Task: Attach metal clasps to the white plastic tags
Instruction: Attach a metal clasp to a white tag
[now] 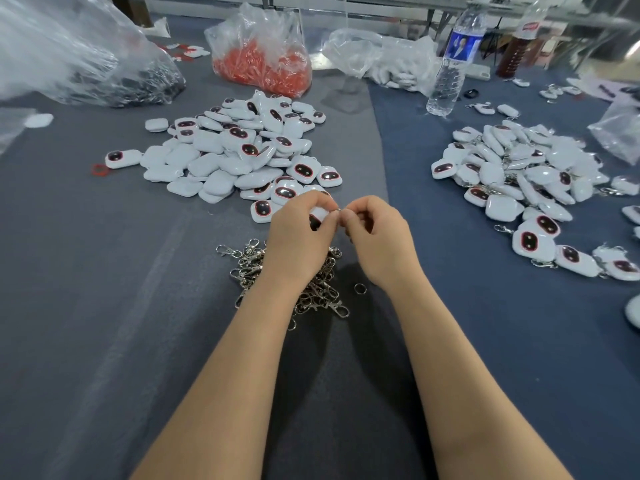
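My left hand (298, 233) grips a white plastic tag (318, 216), mostly hidden by the fingers. My right hand (374, 233) pinches a small metal ring (337, 210) at the tag's edge; the two hands meet fingertip to fingertip. Under my wrists lies a heap of metal clasps (311, 289), with one loose ring (360, 288) beside it. A pile of bare white tags (235, 154) sits beyond my hands. To the right lies a second pile of tags with clasps on them (519, 174).
Clear bags stand at the back: one with dark metal parts (104, 77), one with red pieces (263, 64), one with white parts (381, 60). A water bottle (450, 64) stands at back right. Grey and blue cloth (104, 271) covers the table.
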